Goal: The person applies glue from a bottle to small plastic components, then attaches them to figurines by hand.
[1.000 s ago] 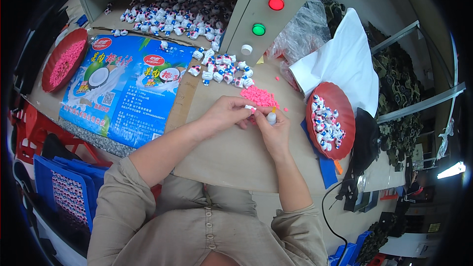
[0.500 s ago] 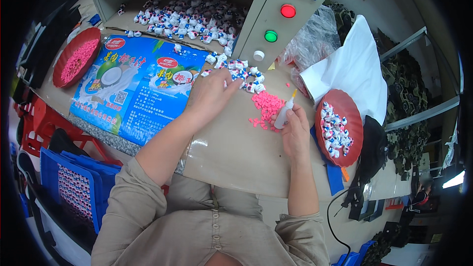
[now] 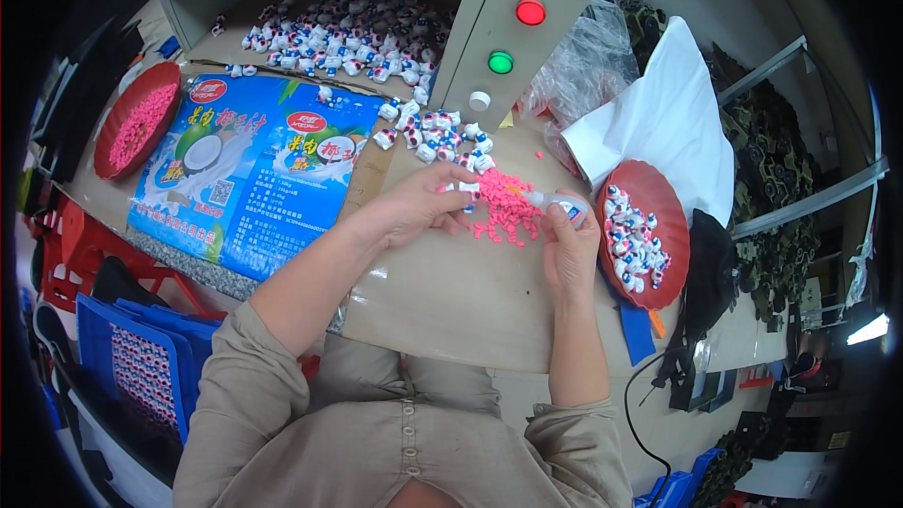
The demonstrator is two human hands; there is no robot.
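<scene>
My left hand (image 3: 420,206) pinches a small white, blue and pink figurine (image 3: 467,190) between thumb and fingertips. In my right hand (image 3: 570,249) is a small white glue bottle (image 3: 567,208), tilted so its thin yellow-tipped nozzle points left toward the figurine. A gap shows between nozzle tip and figurine. Beneath and between the hands lies a loose pile of small pink pieces (image 3: 508,212). Just beyond it, a cluster of the same figurines (image 3: 439,134) sits on the brown table surface (image 3: 442,292).
A grey machine (image 3: 489,28) with red and green buttons holds many figurines inside. At right is a red bowl (image 3: 670,273) of figurines, at left a red bowl (image 3: 111,155) of pink pieces. A blue printed cardboard sheet (image 3: 254,174) lies left; blue crates (image 3: 141,306) stand below.
My left hand has come back from the cluster, now with a figurine in its fingers. My right hand has tipped the glue bottle from upright to nearly level, nozzle leftward.
</scene>
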